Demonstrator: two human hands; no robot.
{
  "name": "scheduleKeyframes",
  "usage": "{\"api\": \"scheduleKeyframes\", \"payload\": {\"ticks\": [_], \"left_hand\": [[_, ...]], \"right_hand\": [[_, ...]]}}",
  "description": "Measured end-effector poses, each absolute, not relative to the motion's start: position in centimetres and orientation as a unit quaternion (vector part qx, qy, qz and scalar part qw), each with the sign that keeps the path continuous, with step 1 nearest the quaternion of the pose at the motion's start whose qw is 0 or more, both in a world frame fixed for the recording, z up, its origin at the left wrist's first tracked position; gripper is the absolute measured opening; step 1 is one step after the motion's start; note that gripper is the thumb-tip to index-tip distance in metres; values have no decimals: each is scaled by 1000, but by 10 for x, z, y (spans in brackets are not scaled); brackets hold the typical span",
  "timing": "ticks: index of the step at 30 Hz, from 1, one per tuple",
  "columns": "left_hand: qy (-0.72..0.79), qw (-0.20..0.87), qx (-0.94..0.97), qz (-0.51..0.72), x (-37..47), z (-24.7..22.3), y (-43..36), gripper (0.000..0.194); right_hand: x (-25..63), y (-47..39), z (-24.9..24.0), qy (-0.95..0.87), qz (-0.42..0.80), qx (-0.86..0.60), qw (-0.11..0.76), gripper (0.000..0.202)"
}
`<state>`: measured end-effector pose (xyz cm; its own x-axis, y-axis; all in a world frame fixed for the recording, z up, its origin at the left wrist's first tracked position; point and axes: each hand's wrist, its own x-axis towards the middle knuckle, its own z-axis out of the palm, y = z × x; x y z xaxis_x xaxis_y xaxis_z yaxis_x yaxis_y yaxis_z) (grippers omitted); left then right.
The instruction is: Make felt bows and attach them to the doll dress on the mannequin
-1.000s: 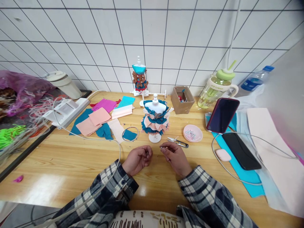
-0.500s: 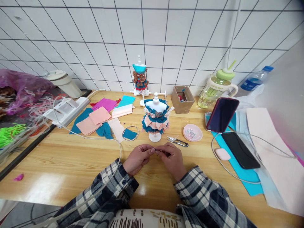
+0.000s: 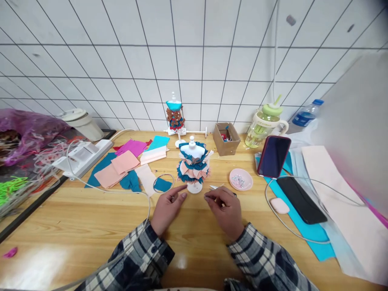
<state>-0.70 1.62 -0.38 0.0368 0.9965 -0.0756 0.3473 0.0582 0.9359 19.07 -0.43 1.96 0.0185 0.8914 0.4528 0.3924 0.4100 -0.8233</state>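
Observation:
My left hand (image 3: 168, 208) rests low over the table, its thumb and fingers apart with nothing in them. Thumb and forefinger of my right hand (image 3: 226, 210) are pinched together; whatever is between them is too small to make out. Just beyond both hands stands a small white mannequin (image 3: 194, 150) in a ruffled teal and peach dress (image 3: 194, 169). Thread snips (image 3: 213, 187) lie behind my right hand, mostly hidden by it. To their right is a pink dish (image 3: 249, 185) holding small shiny beads. An embroidery hoop (image 3: 173, 182) lies beyond my left hand, around a teal scrap.
Fabric pieces (image 3: 125, 161) and a power strip (image 3: 91, 155) are at left. A second dressed mannequin (image 3: 175, 117), a cardboard box (image 3: 227, 146) and a green-lidded bottle (image 3: 260, 129) stand along the wall. Two phones (image 3: 301, 198) and a looping cable (image 3: 268, 202) occupy the right side.
My hands have come apart; they were meeting at the fingertips. The left fingers have opened, while the right stays pinched. The whole view has shifted as my head moved.

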Motion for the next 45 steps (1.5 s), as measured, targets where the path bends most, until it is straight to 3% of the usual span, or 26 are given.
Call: {"api": "scheduleKeyframes", "payload": {"ticks": [4,7,11,21,37,45], "left_hand": [[587,203,730,285,-1,-7,53,35],[520,133,804,254,16,-16,69,33],[463,90,846,249,28,-22,65,35],[437,136,845,276,32,-7,51,37],[430,116,844,298,34,-1,48,39],[437,124,834,314,36,-1,48,45]], "right_hand": [[202,10,67,-664,144,-441,587,5],[199,17,92,-676,78,-410,607,10],[195,21,99,-699,43,-425,573,8],[200,21,94,-713,74,-439,542,9],[197,18,95,-732,76,-445,511,10],[198,19,92,-752,8,-436,494,11]]}}
